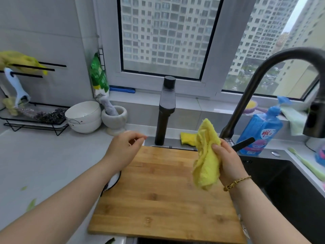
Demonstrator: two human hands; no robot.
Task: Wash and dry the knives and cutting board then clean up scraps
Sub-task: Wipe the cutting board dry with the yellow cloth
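cutting board point(163, 191) laid flat over sink point(290, 182), near left | yellow cloth point(207, 155) gripped by right hand point(226, 164) (black handle point(243, 144) seen just behind) | left hand point(123, 148) held loosely curled, nothing grasped, above board's far-left corner

Soft daylight entered through the window point(165, 37); shadows were faint, edges bowed, and the faucet point(263, 81) was blurred.

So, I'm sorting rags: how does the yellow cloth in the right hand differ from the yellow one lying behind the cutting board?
The held yellow cloth hangs crumpled from the right hand above the cutting board; the yellow rag lies low behind that board, untouched. The held yellow cloth shows almost whole and looks larger; the yellow rag is partly hidden behind it. Both are bright yellow.
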